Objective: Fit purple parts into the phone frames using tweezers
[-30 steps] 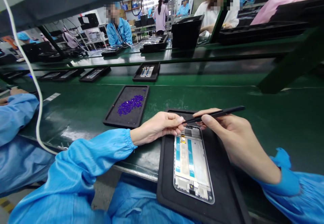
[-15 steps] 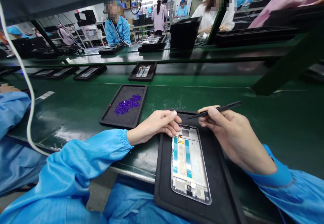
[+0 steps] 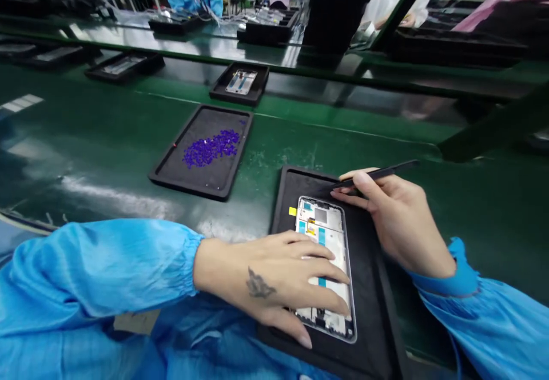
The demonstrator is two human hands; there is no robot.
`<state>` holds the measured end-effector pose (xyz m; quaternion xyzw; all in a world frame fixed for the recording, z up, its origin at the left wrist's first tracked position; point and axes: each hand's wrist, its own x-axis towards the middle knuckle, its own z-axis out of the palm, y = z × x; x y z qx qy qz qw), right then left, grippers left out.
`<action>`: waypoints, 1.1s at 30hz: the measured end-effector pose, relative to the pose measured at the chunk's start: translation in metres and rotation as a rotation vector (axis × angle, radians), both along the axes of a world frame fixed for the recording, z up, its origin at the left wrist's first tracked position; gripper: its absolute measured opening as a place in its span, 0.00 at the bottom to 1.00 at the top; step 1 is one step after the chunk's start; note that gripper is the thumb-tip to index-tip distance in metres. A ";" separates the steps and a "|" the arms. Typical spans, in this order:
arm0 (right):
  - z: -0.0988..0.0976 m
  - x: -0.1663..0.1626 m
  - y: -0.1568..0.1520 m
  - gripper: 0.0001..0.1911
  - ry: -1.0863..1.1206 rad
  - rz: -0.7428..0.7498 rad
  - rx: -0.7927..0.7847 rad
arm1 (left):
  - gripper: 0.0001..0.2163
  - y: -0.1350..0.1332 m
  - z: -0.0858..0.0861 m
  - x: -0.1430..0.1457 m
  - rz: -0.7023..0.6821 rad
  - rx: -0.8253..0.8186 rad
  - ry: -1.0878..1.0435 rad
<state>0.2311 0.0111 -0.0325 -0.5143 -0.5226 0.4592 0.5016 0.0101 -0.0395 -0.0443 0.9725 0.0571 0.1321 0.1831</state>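
Observation:
My left hand (image 3: 283,280) lies spread over the lower part of a silver phone frame (image 3: 337,220), hiding much of it. The frame rests in a black tray (image 3: 364,334) and has blue strips and a small gold flex piece on its inner face. A yellow tab (image 3: 292,211) sticks out at its upper left edge. My right hand (image 3: 392,214) pinches black tweezers (image 3: 381,171), their tips pointing left above the tray's top end. I cannot make out anything between the tips.
A second black tray (image 3: 240,171), holding many tiny purple pieces (image 3: 212,148), lies left of centre. Further back, another tray (image 3: 257,97) bears a phone frame (image 3: 241,82). More trays (image 3: 124,65) line the back left. A green post (image 3: 480,122) slants at the right. People work across the bench.
My left hand has come down from the frame's top edge and spread flat over its lower part. The yellow tab now shows. My right hand still grips the tweezers, and the view has tilted down.

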 end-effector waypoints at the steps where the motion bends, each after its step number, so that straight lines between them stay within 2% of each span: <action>1: -0.001 0.000 0.000 0.12 -0.023 0.007 -0.003 | 0.25 0.001 0.000 -0.001 0.018 0.013 -0.001; 6: -0.003 0.002 0.001 0.12 -0.084 0.022 -0.010 | 0.27 0.007 0.003 -0.008 0.046 0.122 0.015; 9: -0.002 0.004 0.002 0.12 -0.084 0.031 -0.015 | 0.23 0.009 0.003 -0.008 0.027 0.272 -0.014; 11: -0.002 0.005 0.003 0.12 -0.081 0.043 -0.022 | 0.18 0.010 0.000 -0.005 0.030 0.408 -0.170; 14: -0.002 0.005 0.002 0.12 -0.084 0.060 -0.028 | 0.16 0.013 -0.004 0.003 0.040 0.560 -0.571; 16: -0.002 0.004 0.000 0.12 -0.095 0.069 -0.022 | 0.18 0.014 -0.004 0.007 0.053 0.584 -0.762; 18: -0.003 0.003 -0.001 0.12 -0.115 0.079 -0.005 | 0.20 0.014 -0.004 0.010 0.079 0.583 -0.845; 23: -0.002 0.002 -0.005 0.11 -0.186 0.111 0.049 | 0.20 0.011 -0.001 0.013 0.117 0.589 -0.870; 28: 0.003 0.001 -0.008 0.10 -0.292 0.139 0.089 | 0.12 0.008 0.001 0.013 0.139 0.605 -0.825; 33: 0.006 -0.001 -0.007 0.10 -0.353 0.153 0.094 | 0.14 0.006 0.004 0.012 0.148 0.614 -0.836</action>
